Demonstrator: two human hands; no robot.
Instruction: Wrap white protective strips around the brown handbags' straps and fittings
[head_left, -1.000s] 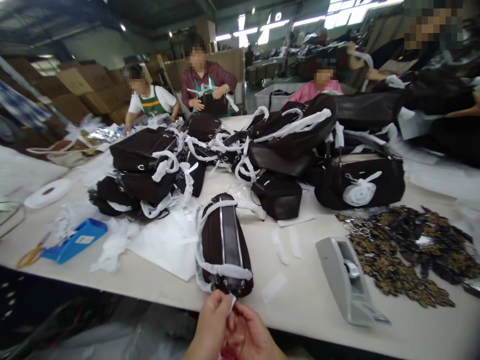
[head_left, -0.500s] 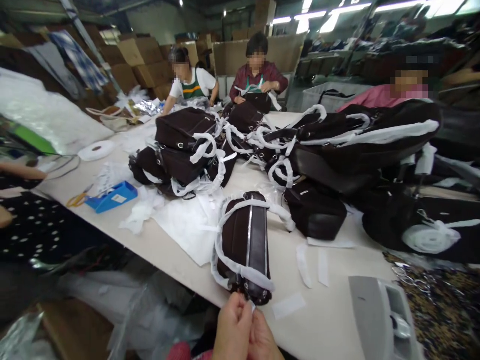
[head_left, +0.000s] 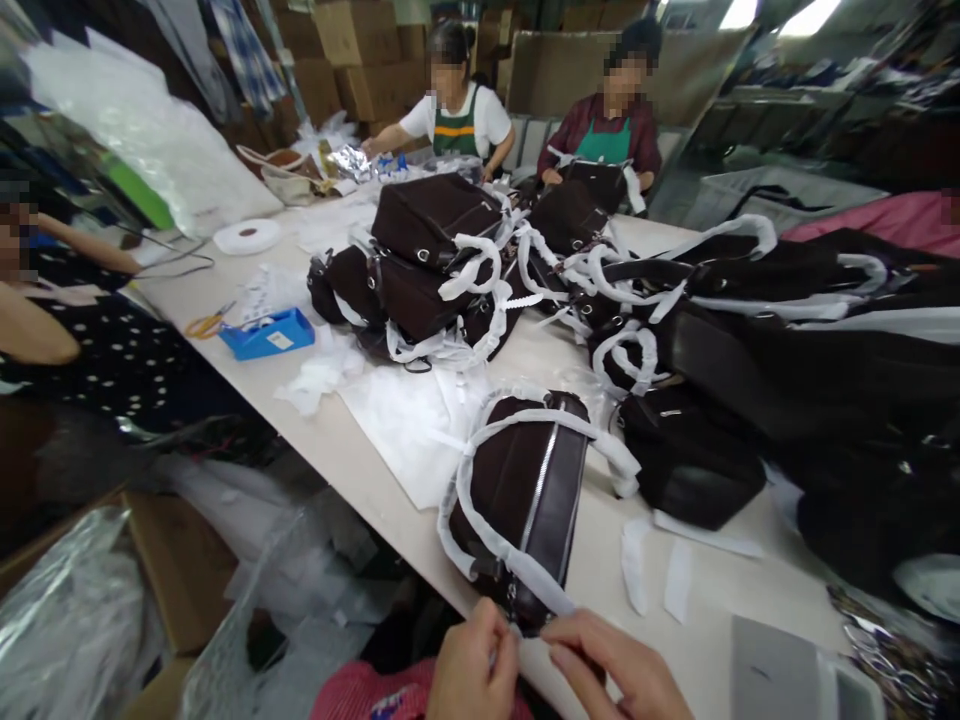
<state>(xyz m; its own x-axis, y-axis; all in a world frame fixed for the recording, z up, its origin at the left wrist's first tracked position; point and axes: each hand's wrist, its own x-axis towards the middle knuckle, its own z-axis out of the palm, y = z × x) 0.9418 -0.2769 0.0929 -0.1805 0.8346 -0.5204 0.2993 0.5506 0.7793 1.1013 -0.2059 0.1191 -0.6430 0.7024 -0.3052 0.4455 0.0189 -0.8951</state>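
Observation:
A dark brown handbag (head_left: 502, 475) lies near the table's front edge, its silver zipper facing up. A strap wrapped in white padding (head_left: 484, 520) loops over it. At the bag's near end, by the metal chain and ring fittings, my left hand (head_left: 476, 660) is closed in a pinch, and what sits between its fingers is mostly hidden. My right hand (head_left: 615, 665) pinches a white wrapping strip (head_left: 541, 662) just to the right, thumb and fingers pressed on it. The strip spans the gap between both hands.
Several dark bags (head_left: 435, 220) with wrapped straps are piled behind. A blue tape dispenser (head_left: 268, 335) and orange scissors (head_left: 206, 322) lie left; a grey dispenser (head_left: 784, 670) and metal rings (head_left: 892, 650) lie right. Loose white strips (head_left: 679, 580) are near. Co-workers (head_left: 457, 115) sit across the table.
My hands were together at the bag's end; the right hand has moved away to the right, and a white strip now shows between them. The view has turned left and down.

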